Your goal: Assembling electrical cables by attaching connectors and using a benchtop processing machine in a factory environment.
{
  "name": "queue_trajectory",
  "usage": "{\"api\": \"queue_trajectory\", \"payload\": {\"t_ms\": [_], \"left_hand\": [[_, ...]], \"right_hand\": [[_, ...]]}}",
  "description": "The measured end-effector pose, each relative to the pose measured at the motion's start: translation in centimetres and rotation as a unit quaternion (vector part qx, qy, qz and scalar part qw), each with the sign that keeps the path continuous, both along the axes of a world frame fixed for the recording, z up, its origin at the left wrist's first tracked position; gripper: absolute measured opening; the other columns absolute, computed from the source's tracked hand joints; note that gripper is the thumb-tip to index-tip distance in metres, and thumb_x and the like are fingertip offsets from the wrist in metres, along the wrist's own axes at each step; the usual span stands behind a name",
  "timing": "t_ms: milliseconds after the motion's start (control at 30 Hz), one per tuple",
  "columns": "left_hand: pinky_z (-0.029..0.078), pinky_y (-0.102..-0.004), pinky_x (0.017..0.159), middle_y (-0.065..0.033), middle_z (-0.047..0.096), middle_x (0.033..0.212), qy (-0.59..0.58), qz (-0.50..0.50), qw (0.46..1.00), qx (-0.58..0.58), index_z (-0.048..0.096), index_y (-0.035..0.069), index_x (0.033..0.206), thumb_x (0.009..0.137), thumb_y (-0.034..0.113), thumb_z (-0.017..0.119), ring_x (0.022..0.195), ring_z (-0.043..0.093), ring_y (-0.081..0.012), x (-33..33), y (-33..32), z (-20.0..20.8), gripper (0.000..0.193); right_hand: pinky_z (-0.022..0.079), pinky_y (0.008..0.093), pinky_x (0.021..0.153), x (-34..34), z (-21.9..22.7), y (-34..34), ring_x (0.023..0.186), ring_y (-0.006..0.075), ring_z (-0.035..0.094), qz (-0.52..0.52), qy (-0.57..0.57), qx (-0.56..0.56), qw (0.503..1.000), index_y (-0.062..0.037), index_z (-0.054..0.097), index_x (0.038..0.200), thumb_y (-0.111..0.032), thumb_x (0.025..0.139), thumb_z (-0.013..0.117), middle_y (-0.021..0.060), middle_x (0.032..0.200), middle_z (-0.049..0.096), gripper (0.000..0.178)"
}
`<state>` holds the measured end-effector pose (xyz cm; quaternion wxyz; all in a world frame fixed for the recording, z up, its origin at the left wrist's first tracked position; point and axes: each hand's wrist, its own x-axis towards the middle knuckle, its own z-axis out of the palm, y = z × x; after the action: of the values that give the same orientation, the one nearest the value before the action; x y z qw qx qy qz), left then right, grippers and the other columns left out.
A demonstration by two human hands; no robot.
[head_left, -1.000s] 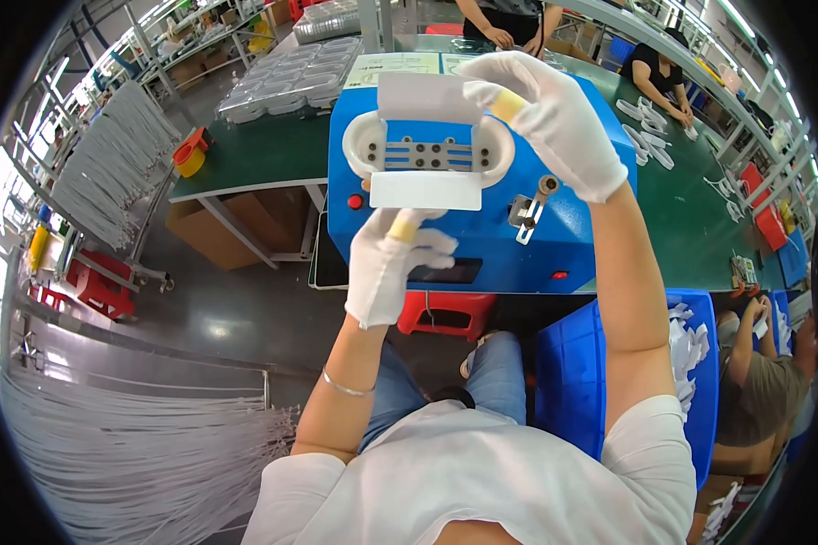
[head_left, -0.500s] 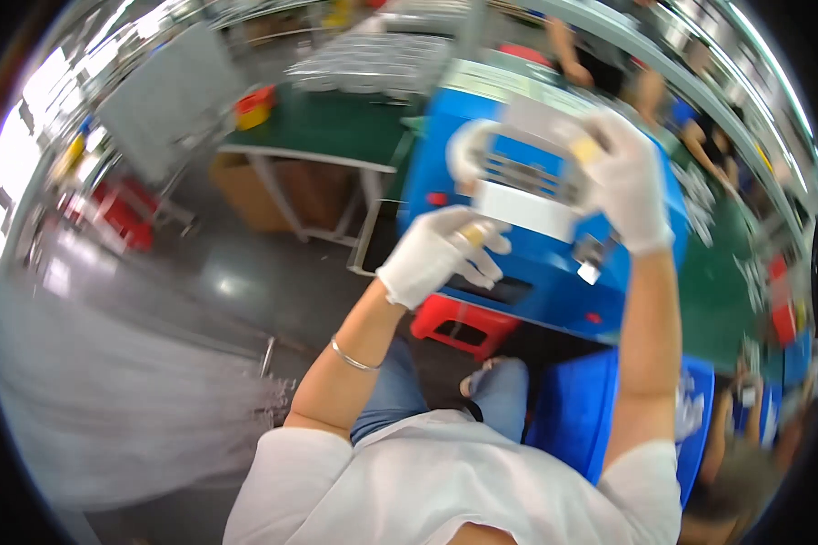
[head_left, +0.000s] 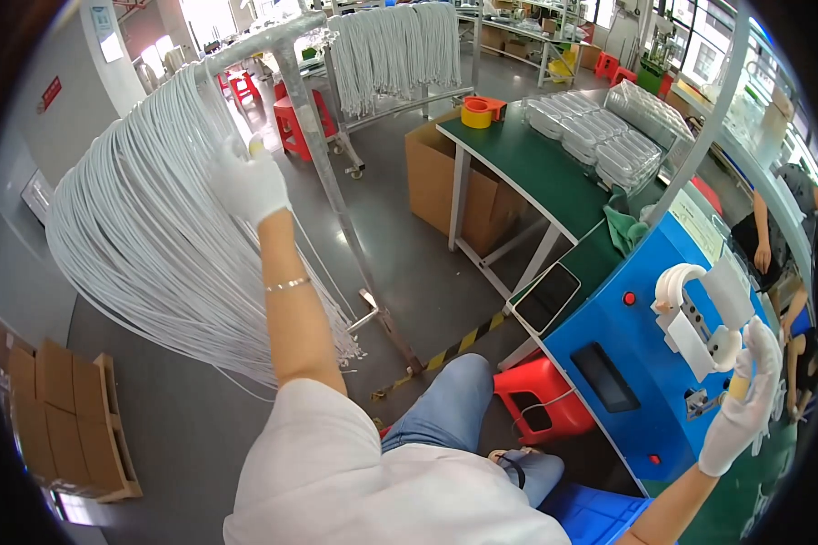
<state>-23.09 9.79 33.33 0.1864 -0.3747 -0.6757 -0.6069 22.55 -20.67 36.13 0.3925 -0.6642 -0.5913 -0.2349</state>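
In the head view, you stand on a grey workshop floor (head_left: 200,454) by a green-topped bench (head_left: 518,156), with clear plastic trays (head_left: 600,136) and a yellow tape roll (head_left: 475,115) on it. Your gloved left hand (head_left: 250,182) is raised against a thick bundle of white cords (head_left: 145,209) draped from a metal rack (head_left: 309,136); blur there means you cannot tell whether its grip is closed on any. Your gloved right hand (head_left: 747,404), its grip unclenched and fingers stretched out, is over the blue machine (head_left: 650,422), just beside its white curved fixture (head_left: 677,283); whether they touch, you cannot tell. Near your legs are a red stool (head_left: 559,409) and a blue bin (head_left: 600,510).
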Motion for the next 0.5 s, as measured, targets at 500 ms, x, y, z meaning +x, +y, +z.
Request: {"api": "queue_trajectory", "payload": {"t_ms": [500], "left_hand": [[0.044, -0.0238, 0.048, -0.008, 0.06, 0.07, -0.512, -0.728, 0.102, -0.444, 0.062, 0.004, 0.092, 0.09, 0.022, 0.055, 0.055, 0.055, -0.0146, 22.7, -16.5, -12.3, 0.019]], "right_hand": [[0.047, 0.0306, 0.087, -11.5, -1.5, 6.4, 0.096, 0.0151, 0.056, 0.408, 0.424, -0.268, 0.763, -0.0013, 0.044, 0.133, -0.018, 0.088, 0.063, 0.0117, 0.112, 0.058, 0.052]]}}
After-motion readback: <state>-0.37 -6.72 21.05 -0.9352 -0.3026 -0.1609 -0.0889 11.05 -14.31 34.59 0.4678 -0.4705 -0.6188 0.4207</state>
